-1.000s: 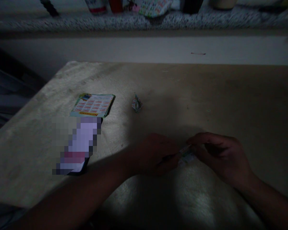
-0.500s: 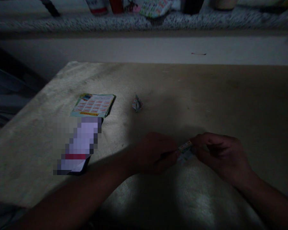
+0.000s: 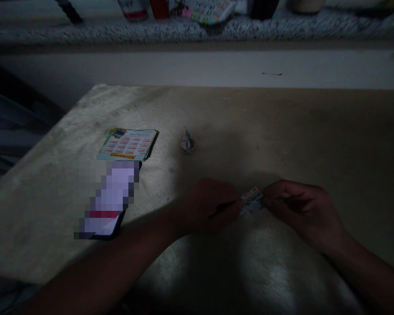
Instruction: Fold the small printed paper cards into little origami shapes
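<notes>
Between my hands is a small folded piece of printed paper (image 3: 252,201), white with red and green print. My left hand (image 3: 212,206) pinches its left edge, fingers closed. From the other side, my right hand (image 3: 302,210) grips the right edge between thumb and forefinger. Further back on the table, a small folded paper piece (image 3: 188,143) with similar print stands by itself. To its left lies a stack of printed calendar cards (image 3: 129,143). A phone (image 3: 113,197) with a blurred-out lit screen rests just in front of the stack, near my left forearm.
The pale table (image 3: 315,131) is dim and partly shadowed by my arms. Behind it a low wall rises to a speckled stone ledge (image 3: 170,33). Several containers and a patterned packet (image 3: 213,11) stand on that ledge. Dark cloth (image 3: 16,118) hangs beyond the table's left edge.
The paper between my hands has turned, and more of its printed face shows. Both hands have shifted only slightly. The cards, phone and other folded paper stay put.
</notes>
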A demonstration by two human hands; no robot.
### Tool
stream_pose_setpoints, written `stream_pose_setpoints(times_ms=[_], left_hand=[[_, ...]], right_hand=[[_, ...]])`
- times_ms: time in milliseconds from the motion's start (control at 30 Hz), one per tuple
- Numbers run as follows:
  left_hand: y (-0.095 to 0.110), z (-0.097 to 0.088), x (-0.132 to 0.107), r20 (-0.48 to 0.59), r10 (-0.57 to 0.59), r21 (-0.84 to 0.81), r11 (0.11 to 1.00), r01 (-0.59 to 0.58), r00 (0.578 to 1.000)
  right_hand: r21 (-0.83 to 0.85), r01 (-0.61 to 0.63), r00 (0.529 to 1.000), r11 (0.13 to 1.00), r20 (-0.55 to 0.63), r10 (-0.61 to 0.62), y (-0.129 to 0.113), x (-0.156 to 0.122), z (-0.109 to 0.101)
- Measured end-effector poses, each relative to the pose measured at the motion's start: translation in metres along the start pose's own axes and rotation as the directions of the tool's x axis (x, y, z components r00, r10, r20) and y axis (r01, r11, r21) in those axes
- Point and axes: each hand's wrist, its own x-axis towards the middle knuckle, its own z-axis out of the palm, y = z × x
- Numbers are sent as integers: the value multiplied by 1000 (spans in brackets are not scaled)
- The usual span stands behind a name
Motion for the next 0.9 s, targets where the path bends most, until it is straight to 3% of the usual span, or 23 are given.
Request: stream_pose_setpoints(times_ms=[300,633,733,900], left_hand=[[3,-2,-1,-17,-105,-92,990,103,994],[14,6,0,14,-314,-340,891,300,949],[16,8,1,129,-380,-455,798,395,916],[12,4,2,431,-439,-598,515,614,788]], right_hand=[[60,10,1000,998,2,-10,-2,1,-1],[227,-127,986,966,134,98,-1,-2,11],[231,-147,982,962,154,113,-1,-1,9],[202,-192,961,960,239,142,1,0,2]])
